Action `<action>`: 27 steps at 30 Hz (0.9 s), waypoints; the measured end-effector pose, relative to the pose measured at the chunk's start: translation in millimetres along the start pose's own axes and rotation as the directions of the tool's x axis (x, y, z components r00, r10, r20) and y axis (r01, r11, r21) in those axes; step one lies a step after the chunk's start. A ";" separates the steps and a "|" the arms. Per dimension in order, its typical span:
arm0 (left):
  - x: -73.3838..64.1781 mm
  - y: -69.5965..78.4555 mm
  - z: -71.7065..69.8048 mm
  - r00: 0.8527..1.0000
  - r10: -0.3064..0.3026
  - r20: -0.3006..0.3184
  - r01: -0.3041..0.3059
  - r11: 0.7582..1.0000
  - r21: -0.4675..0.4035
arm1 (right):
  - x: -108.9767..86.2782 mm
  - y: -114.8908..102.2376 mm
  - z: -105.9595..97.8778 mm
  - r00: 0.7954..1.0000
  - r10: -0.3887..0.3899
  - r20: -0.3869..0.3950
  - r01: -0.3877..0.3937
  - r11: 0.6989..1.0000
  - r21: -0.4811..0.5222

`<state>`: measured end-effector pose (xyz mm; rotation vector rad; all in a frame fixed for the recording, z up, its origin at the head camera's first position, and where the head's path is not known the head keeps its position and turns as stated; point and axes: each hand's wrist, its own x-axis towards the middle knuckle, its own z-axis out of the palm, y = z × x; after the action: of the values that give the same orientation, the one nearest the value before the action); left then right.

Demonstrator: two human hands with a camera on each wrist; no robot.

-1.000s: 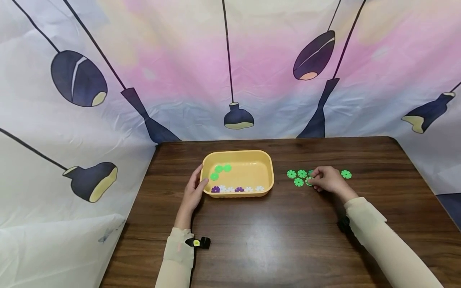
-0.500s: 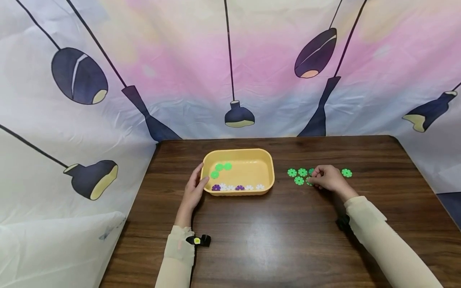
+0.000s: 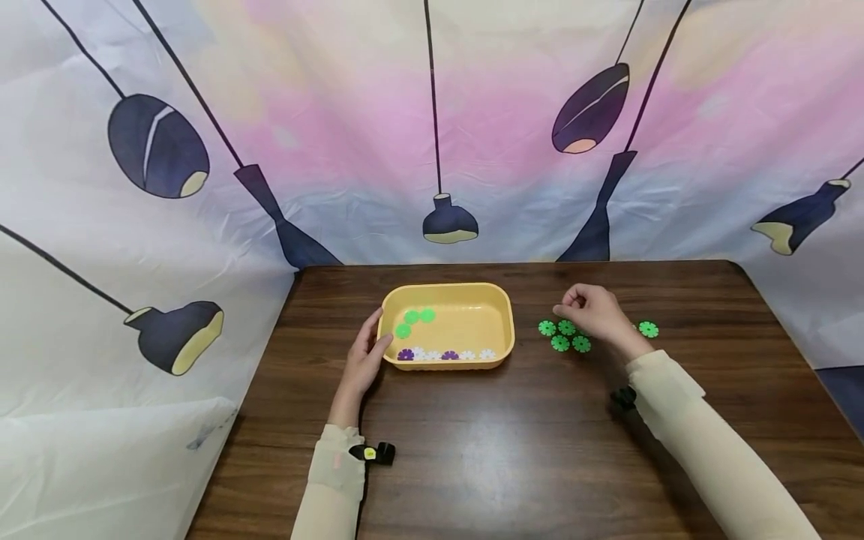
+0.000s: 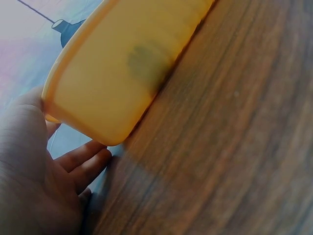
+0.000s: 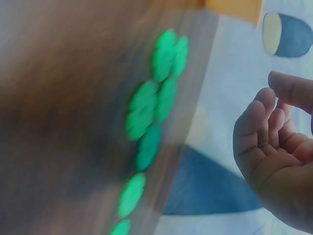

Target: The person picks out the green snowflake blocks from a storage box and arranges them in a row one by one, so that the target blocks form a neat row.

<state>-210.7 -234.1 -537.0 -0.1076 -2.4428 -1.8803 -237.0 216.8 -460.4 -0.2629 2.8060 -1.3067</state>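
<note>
My left hand [image 3: 364, 358] holds the left end of a yellow plastic tray [image 3: 496, 360], thumb over the rim and fingers along the outer wall. Green, purple and white snowflake building discs lie inside, the purple ones [image 3: 450, 355] and white ones [image 3: 487, 354] along the near side. To the tray's right, my right hand [image 3: 597, 311] hovers over several green snowflake discs [image 3: 560, 343]. Its fingers are loosely curled, and nothing shows between thumb and fingertips. In the right wrist view, a darker green disc [image 5: 148, 147] lies among the brighter ones; the hand hides it in the head view.
One green disc [image 3: 649, 329] lies apart, right of the right hand. The dark wooden table [image 3: 486, 450] ends at a fabric backdrop [image 3: 364, 150] printed with hanging lamps. A black wrist camera [image 3: 385, 453] is strapped to the left sleeve.
My right hand has lifted off the green discs and moved slightly left and away from me, uncovering one disc in the near row. The left hand stays on the tray.
</note>
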 end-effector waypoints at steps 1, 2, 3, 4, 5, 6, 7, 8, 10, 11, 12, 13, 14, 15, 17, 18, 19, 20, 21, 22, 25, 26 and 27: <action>0.0 0.1 0.2 1.000 0.000 -0.002 0.000 1.000 0.002 | 3.2 -5.3 2.6 1.000 -0.007 0.003 0.007 1.000 0.004; 0.0 0.5 0.4 1.000 -0.003 -0.001 0.003 1.000 0.003 | 6.5 -10.6 5.9 1.000 -0.015 0.008 0.015 1.000 0.007; -0.2 0.6 0.5 1.000 -0.005 -0.004 0.005 1.000 0.007 | 9.4 -16.1 9.9 1.000 -0.025 0.014 0.025 1.000 0.013; -0.2 0.6 0.5 1.000 -0.005 -0.005 0.005 1.000 0.006 | 12.2 -21.9 14.6 0.999 -0.034 0.019 0.033 0.999 0.024; -0.2 0.9 0.5 1.000 -0.006 -0.005 0.006 1.000 0.007 | 14.9 -28.1 19.7 0.999 -0.044 0.023 0.043 0.998 0.037; -0.1 0.8 0.3 1.000 -0.008 -0.005 0.008 1.000 0.006 | 17.5 -34.4 24.8 0.998 -0.057 0.025 0.056 0.997 0.048; -0.2 1.3 0.6 1.000 -0.011 -0.006 0.011 1.000 0.006 | 20.0 -41.2 30.7 0.997 -0.076 0.027 0.075 0.996 0.051; -0.1 1.0 0.5 1.000 -0.010 -0.004 0.010 1.000 0.002 | 22.7 -47.6 37.0 0.994 -0.102 0.026 0.100 0.994 0.048; 0.4 0.7 0.6 1.000 -0.006 -0.001 0.006 1.000 -0.002 | 27.3 -61.2 50.4 0.988 -0.152 0.031 0.150 0.988 0.039; 0.4 1.0 0.7 1.000 -0.007 -0.001 0.007 1.000 -0.001 | 29.6 -67.6 57.7 0.983 -0.180 0.037 0.179 0.983 0.031; 0.2 1.3 1.0 1.000 -0.007 -0.001 0.007 1.000 0.000 | 31.8 -73.4 65.4 0.977 -0.210 0.046 0.210 0.978 0.018; 0.2 1.3 1.0 1.000 -0.003 0.000 0.003 1.000 0.006 | 34.1 -78.4 74.1 0.970 -0.237 0.056 0.237 0.972 0.008; 0.2 1.5 0.9 1.000 -0.003 -0.003 0.003 1.000 0.008 | 36.0 -82.3 82.7 0.963 -0.262 0.071 0.262 0.965 0.005; 0.5 1.6 1.3 1.000 -0.004 -0.007 0.004 1.000 0.012 | 37.3 -85.7 91.3 0.957 -0.275 0.091 0.276 0.961 0.006; 0.4 1.6 2.0 1.000 -0.005 -0.010 0.005 1.000 0.019 | 39.9 -88.4 109.1 0.947 -0.295 0.127 0.297 0.955 0.004; 0.4 1.2 2.6 1.000 -0.003 -0.007 0.003 1.000 0.020 | 40.9 -88.8 117.6 0.946 -0.288 0.146 0.290 0.957 0.008; 0.4 0.8 3.1 1.000 -0.002 -0.006 0.002 1.000 0.022 | 41.5 -89.5 125.1 0.947 -0.276 0.163 0.277 0.961 0.016; 0.5 0.9 3.9 1.000 -0.002 -0.004 0.002 1.000 0.022 | 42.0 -90.4 132.0 0.949 -0.260 0.178 0.261 0.965 0.021; 0.5 0.7 4.4 1.000 -0.001 -0.002 0.001 1.000 0.024 | 42.7 -91.2 138.5 0.952 -0.242 0.186 0.242 0.970 0.025; 0.3 0.8 4.9 1.000 0.003 0.000 -0.003 1.000 0.022 | 43.6 -92.2 144.6 0.954 -0.230 0.191 0.230 0.973 0.023; -0.1 1.5 5.1 1.000 0.014 -0.011 -0.013 1.000 0.020 | 47.2 -97.4 159.3 0.957 -0.205 0.204 0.207 0.978 0.008; -0.1 1.5 4.7 1.000 0.018 -0.014 -0.017 1.000 0.020 | 48.7 -98.6 163.5 0.957 -0.202 0.211 0.209 0.978 -0.014; -0.2 1.5 4.2 1.000 0.020 -0.017 -0.020 1.000 0.018 | 50.3 -99.5 167.2 0.955 -0.198 0.221 0.212 0.977 -0.038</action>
<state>-210.3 -229.7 -536.7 -0.1144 -2.4377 -1.8437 -255.6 19.0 -490.5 -0.6725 2.6936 -1.1457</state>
